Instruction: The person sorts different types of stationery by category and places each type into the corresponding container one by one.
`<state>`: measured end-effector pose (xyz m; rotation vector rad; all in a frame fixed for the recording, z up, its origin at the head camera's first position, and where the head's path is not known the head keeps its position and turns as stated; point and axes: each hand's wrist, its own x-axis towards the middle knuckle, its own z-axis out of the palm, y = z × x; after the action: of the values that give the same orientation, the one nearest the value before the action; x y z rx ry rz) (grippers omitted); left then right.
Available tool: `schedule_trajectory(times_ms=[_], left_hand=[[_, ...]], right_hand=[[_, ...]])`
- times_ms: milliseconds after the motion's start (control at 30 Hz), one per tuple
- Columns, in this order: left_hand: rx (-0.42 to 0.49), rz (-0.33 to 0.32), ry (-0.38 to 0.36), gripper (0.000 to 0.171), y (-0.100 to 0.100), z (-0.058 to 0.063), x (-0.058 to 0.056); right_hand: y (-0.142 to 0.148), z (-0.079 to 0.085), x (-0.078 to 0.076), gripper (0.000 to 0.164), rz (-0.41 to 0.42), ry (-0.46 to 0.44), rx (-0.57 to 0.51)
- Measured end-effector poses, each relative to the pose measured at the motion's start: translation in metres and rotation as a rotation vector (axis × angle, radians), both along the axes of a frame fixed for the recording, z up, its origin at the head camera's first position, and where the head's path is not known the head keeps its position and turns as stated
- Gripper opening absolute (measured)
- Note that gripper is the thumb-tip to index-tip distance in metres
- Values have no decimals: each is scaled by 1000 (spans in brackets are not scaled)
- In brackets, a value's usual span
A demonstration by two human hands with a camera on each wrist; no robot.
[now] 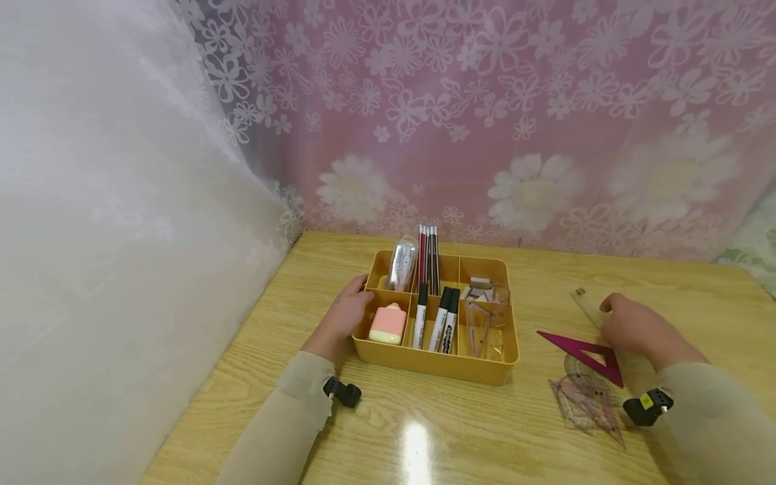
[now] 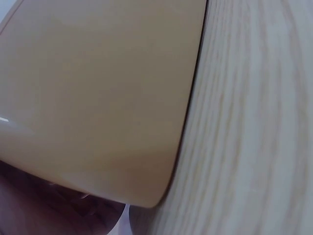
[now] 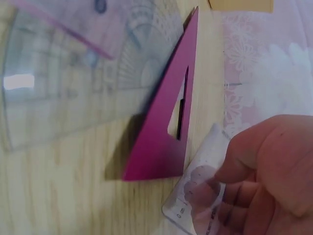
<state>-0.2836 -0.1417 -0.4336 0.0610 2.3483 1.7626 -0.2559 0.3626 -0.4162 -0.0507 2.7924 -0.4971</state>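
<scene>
A yellow compartment organizer (image 1: 433,362) sits on the table. At its left side my left hand (image 1: 344,313) grips the wall, thumb over the rim; in the left wrist view that hand (image 2: 54,205) is partly hidden by the organizer (image 2: 98,98). My right hand (image 1: 636,329) pinches a clear ruler (image 1: 585,306) to the right of the organizer. The right wrist view shows the ruler (image 3: 200,181) between the thumb and fingers of this hand (image 3: 274,171). Beside it lies a magenta set square (image 1: 612,370), partly over clear protractors and set squares (image 1: 576,404).
Inside the organizer are a pink-and-cream bottle-shaped item (image 1: 388,323), several markers (image 1: 439,329), pencils (image 1: 429,259), a clear case (image 1: 402,265), white erasers (image 1: 481,289) and a clear set square (image 1: 477,330). A pink floral curtain (image 1: 424,135) hangs behind the table; white sheeting (image 1: 121,236) hangs at left.
</scene>
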Motion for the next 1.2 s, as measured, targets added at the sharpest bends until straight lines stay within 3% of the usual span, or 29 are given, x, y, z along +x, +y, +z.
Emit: schedule_trajectory(times_ms=[133, 267, 467, 800, 933, 1200], left_hand=[[4, -5, -2, 50, 0, -3, -1], [13, -5, -2, 50, -1, -4, -3], [17, -4, -6, 51, -2, -4, -3], [4, -13, 4, 51, -1, -3, -3], [8, -10, 0, 51, -1, -3, -3], [-5, 1, -9, 51, -1, -2, -2]], right_hand=[[-5, 1, 4, 36, 19, 71, -75], [-19, 13, 8, 22, 13, 127, -213], [-45, 33, 17, 31, 7, 161, -471], [-90, 60, 28, 31, 65, 226, -753], [-110, 64, 30, 27, 107, 211, -806], [-142, 58, 29, 22, 173, 151, -810]])
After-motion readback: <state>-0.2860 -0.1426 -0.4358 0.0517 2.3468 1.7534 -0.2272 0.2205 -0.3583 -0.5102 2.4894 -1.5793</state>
